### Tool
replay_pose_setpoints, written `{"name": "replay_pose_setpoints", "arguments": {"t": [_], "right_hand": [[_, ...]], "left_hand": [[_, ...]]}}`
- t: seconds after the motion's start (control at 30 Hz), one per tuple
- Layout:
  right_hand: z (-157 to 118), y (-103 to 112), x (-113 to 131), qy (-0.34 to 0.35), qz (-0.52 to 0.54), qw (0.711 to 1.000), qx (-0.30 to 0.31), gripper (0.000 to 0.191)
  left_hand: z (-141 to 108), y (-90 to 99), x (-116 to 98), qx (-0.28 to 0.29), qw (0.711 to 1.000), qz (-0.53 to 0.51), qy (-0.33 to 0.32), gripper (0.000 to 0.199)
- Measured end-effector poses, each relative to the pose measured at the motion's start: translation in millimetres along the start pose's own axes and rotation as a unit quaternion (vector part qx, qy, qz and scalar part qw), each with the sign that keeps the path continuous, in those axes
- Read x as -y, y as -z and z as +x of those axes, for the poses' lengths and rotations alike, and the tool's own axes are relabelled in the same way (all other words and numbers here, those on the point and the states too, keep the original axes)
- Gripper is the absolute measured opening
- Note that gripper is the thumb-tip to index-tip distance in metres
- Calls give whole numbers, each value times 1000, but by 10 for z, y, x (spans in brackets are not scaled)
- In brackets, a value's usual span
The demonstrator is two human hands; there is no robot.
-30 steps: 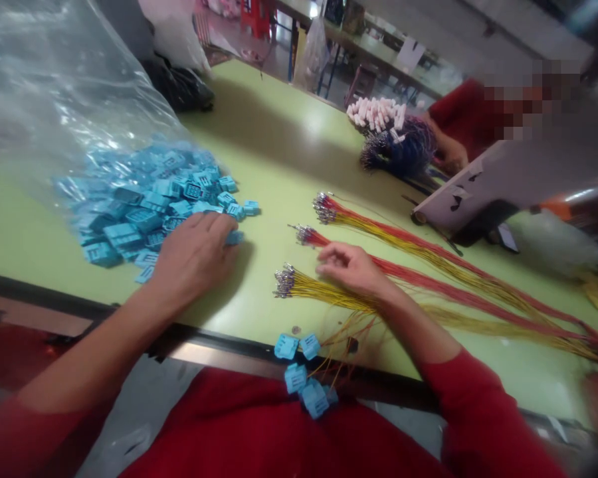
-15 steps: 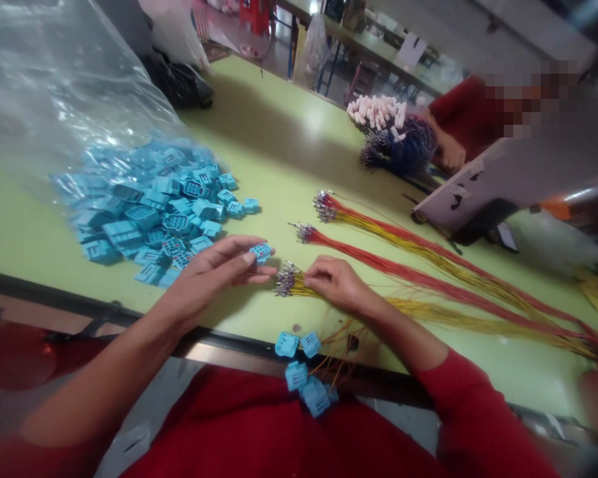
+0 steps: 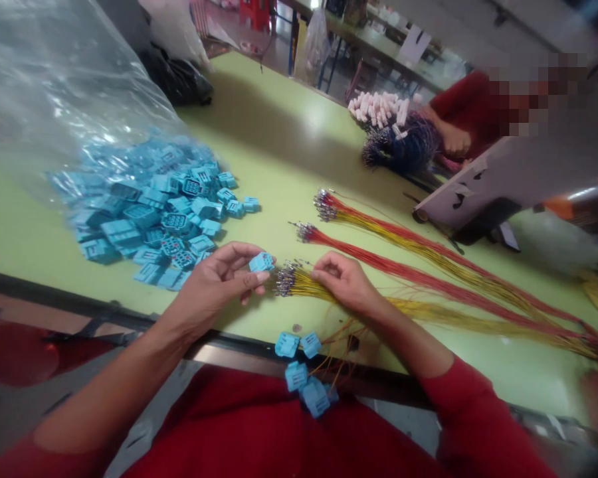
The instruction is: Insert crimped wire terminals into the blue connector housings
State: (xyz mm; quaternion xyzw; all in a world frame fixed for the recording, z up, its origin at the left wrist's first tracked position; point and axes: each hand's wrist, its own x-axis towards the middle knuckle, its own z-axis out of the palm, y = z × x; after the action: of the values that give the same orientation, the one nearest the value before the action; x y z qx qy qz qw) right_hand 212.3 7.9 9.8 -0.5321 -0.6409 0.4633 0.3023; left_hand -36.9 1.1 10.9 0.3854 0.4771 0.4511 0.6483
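My left hand (image 3: 232,275) pinches a light-blue connector housing (image 3: 262,261) between thumb and fingers, its face with small holes turned up and to the right. Just right of it lies a bundle of yellow wires (image 3: 309,287) with metal terminals at the tips. Above that bundle, my right hand (image 3: 343,279) has thumb and forefinger closed on one wire (image 3: 309,264), whose terminal end points left toward the housing. Several blue housings with wires in them (image 3: 296,376) hang at the table's front edge, below my right forearm.
A heap of loose blue housings (image 3: 144,216) spills from a clear plastic bag (image 3: 80,86) on the left. Red wires (image 3: 369,254) and a red-and-yellow bundle (image 3: 373,226) lie behind. Across the green table (image 3: 274,119), a co-worker's hand (image 3: 456,141) is near dark wires with white connectors (image 3: 379,109).
My right hand has risen slightly from the yellow bundle with one wire between its fingertips. The left hand has tilted the housing, and its fingers have curled in.
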Motion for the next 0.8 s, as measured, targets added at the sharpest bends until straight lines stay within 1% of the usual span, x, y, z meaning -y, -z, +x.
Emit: {"name": "replay_pose_setpoints", "arguments": {"t": [0.1, 0.2, 0.33, 0.37, 0.43, 0.5, 0.53, 0.63, 0.7, 0.8], "right_hand": [[-10, 7, 42, 8, 7, 1000, -18, 17], [-23, 12, 67, -13, 9, 999, -28, 18], [-37, 11, 77, -40, 15, 999, -24, 19], [-40, 11, 82, -34, 10, 999, -20, 18], [-47, 11, 97, 1, -9, 1000, -21, 15], [-57, 9, 114, 36, -21, 999, -31, 13], [-63, 6, 122, 41, -20, 998, -36, 12], [-76, -9, 129, 9, 3, 999, -50, 14], [-78, -19, 124, -6, 15, 998, -60, 15], [-70, -16, 116, 0, 29, 996, -79, 17]], "left_hand": [[-23, -42, 17, 13, 1000, -13, 6, 47], [-39, -67, 55, 33, 999, -16, 5, 46], [-54, -72, 85, 56, 998, -20, 3, 37], [-58, -71, 85, 58, 998, -23, 4, 37], [-65, -69, 84, 58, 998, -28, 9, 39], [-73, -71, 88, 56, 998, -23, 23, 44], [-77, -75, 93, 56, 998, -19, 32, 46], [-88, -106, 104, 58, 997, -19, 45, 44], [-94, -139, 98, 58, 997, -35, 41, 42], [-99, -183, 74, 65, 996, -50, 32, 42]]}}
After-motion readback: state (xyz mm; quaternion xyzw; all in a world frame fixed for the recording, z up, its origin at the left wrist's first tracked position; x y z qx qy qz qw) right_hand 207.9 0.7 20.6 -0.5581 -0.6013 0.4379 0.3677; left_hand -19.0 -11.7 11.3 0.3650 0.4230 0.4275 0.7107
